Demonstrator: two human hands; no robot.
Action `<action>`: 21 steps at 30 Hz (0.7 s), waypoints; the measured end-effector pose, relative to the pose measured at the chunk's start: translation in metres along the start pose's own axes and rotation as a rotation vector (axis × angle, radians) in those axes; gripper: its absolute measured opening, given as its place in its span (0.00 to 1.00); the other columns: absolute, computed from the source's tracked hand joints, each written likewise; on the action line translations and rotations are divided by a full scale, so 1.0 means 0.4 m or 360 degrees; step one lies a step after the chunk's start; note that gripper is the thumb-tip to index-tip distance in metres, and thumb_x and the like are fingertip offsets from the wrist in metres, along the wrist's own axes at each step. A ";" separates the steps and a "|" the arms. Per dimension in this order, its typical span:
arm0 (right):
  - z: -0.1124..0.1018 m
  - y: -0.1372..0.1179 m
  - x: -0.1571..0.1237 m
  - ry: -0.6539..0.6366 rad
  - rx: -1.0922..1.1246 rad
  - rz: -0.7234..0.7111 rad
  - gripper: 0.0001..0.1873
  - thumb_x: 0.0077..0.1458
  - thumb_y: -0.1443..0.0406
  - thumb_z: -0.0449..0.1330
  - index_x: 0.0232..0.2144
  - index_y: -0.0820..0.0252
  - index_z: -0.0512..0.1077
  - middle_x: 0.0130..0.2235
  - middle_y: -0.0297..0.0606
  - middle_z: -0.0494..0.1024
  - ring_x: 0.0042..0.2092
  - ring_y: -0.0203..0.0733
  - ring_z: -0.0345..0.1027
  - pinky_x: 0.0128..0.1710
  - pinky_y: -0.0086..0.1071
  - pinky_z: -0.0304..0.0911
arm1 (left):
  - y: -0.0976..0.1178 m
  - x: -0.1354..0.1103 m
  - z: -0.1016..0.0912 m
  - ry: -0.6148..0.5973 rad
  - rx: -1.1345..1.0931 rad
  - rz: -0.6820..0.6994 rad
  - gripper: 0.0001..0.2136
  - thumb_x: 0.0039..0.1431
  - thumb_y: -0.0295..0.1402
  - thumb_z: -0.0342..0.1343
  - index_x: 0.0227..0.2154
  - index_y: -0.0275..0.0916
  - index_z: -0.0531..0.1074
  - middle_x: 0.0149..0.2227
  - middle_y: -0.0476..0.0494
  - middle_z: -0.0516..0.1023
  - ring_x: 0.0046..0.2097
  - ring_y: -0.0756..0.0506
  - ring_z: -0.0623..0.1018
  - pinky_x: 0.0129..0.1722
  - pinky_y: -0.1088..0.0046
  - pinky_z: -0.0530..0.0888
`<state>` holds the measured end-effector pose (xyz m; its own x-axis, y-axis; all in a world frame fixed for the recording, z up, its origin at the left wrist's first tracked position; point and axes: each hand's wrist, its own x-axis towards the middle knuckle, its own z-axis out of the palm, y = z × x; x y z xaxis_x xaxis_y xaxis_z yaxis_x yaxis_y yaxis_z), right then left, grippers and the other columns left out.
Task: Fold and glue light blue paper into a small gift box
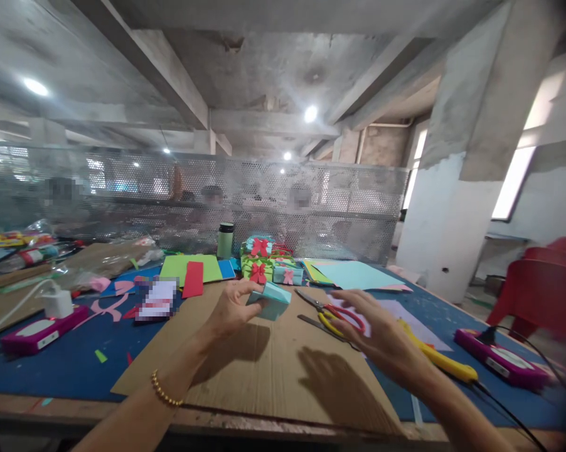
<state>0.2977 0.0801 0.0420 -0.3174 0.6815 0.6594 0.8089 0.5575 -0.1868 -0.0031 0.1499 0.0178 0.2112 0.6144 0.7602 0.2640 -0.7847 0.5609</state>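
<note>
My left hand is closed on a small light blue paper box, held a little above the cardboard sheet. The thumb presses its near side and the fingers reach over the top. To the right, my right hand has its fingers stretched out with nothing in them. It hovers by the scissors, whose red and yellow handles it partly covers; their blades point left and lie spread. A yellow glue gun with a black cord lies just right of that hand, partly hidden behind it.
Several small gift boxes with red bows are stacked at the back beside a green bottle. Coloured paper sheets lie to both sides. Purple power strips stand left and right. Behind rises a perforated metal screen.
</note>
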 end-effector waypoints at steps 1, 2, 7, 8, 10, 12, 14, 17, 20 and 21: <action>0.028 -0.050 0.027 -0.0017 0.0065 -0.0047 0.21 0.62 0.54 0.58 0.55 0.53 0.68 0.52 0.45 0.74 0.51 0.49 0.71 0.50 0.44 0.69 | 0.003 0.000 -0.002 -0.0016 -0.0032 -0.0008 0.05 0.53 0.33 0.61 0.31 0.40 0.81 0.32 0.46 0.82 0.36 0.44 0.76 0.42 0.67 0.69; 0.056 -0.089 0.051 -0.0013 0.0113 -0.0089 0.24 0.60 0.54 0.60 0.56 0.54 0.66 0.53 0.46 0.73 0.52 0.50 0.70 0.51 0.46 0.67 | 0.007 -0.001 -0.005 -0.0022 -0.0051 -0.0023 0.05 0.53 0.32 0.61 0.31 0.40 0.81 0.32 0.46 0.82 0.36 0.44 0.76 0.41 0.67 0.69; 0.163 -0.160 0.123 0.0078 0.0270 -0.0131 0.23 0.54 0.59 0.67 0.51 0.56 0.68 0.49 0.44 0.76 0.52 0.53 0.69 0.51 0.50 0.64 | 0.021 -0.005 -0.018 -0.0033 -0.0117 -0.0088 0.06 0.52 0.29 0.61 0.32 0.39 0.81 0.34 0.45 0.82 0.39 0.44 0.77 0.43 0.67 0.70; 0.174 -0.161 0.130 0.0116 0.0309 -0.0099 0.21 0.54 0.60 0.67 0.49 0.57 0.69 0.48 0.43 0.77 0.51 0.52 0.70 0.50 0.49 0.65 | 0.022 -0.005 -0.019 -0.0037 -0.0142 -0.0085 0.06 0.51 0.29 0.62 0.32 0.39 0.81 0.34 0.45 0.82 0.38 0.44 0.77 0.42 0.68 0.70; 0.186 -0.159 0.140 0.0174 0.0396 -0.0036 0.17 0.54 0.62 0.67 0.46 0.57 0.71 0.46 0.42 0.78 0.48 0.51 0.71 0.49 0.47 0.65 | 0.025 -0.003 -0.020 -0.0040 -0.0183 -0.0066 0.06 0.51 0.29 0.62 0.32 0.40 0.82 0.33 0.46 0.82 0.37 0.45 0.77 0.41 0.68 0.71; 0.191 -0.157 0.145 0.0210 0.0474 -0.0013 0.16 0.54 0.63 0.67 0.45 0.57 0.71 0.45 0.41 0.79 0.48 0.50 0.72 0.48 0.46 0.65 | 0.025 -0.001 -0.021 -0.0043 -0.0206 -0.0038 0.06 0.51 0.29 0.62 0.32 0.40 0.82 0.32 0.46 0.82 0.36 0.45 0.76 0.40 0.68 0.71; 0.192 -0.155 0.147 0.0220 0.0513 -0.0016 0.15 0.54 0.64 0.67 0.44 0.56 0.71 0.46 0.41 0.79 0.48 0.49 0.72 0.49 0.46 0.65 | 0.025 0.002 -0.021 -0.0043 -0.0232 -0.0028 0.06 0.50 0.29 0.62 0.31 0.40 0.82 0.32 0.46 0.82 0.36 0.45 0.76 0.40 0.68 0.71; 0.195 -0.150 0.148 0.0231 0.0553 -0.0025 0.15 0.53 0.63 0.67 0.43 0.56 0.71 0.45 0.41 0.79 0.47 0.49 0.73 0.50 0.46 0.65 | 0.027 0.003 -0.021 -0.0059 -0.0280 -0.0049 0.06 0.50 0.29 0.63 0.31 0.40 0.82 0.32 0.45 0.82 0.36 0.45 0.77 0.40 0.68 0.71; 0.199 -0.144 0.148 0.0248 0.0575 -0.0042 0.16 0.52 0.64 0.67 0.43 0.56 0.70 0.45 0.40 0.79 0.47 0.48 0.73 0.50 0.45 0.65 | 0.032 0.002 -0.023 -0.0100 -0.0322 -0.0118 0.05 0.51 0.31 0.64 0.32 0.39 0.82 0.33 0.45 0.82 0.37 0.45 0.77 0.40 0.69 0.71; 0.200 -0.142 0.148 0.0253 0.0566 -0.0041 0.16 0.52 0.64 0.67 0.43 0.56 0.70 0.45 0.40 0.78 0.47 0.48 0.72 0.50 0.45 0.65 | 0.034 0.002 -0.024 -0.0111 -0.0334 -0.0139 0.06 0.51 0.31 0.64 0.32 0.39 0.82 0.33 0.45 0.82 0.37 0.45 0.77 0.40 0.69 0.71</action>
<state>0.1934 0.1268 0.0334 -0.2322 0.5989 0.7665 0.5705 0.7221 -0.3913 -0.0084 0.1390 0.0291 0.2625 0.6792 0.6854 0.0844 -0.7237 0.6849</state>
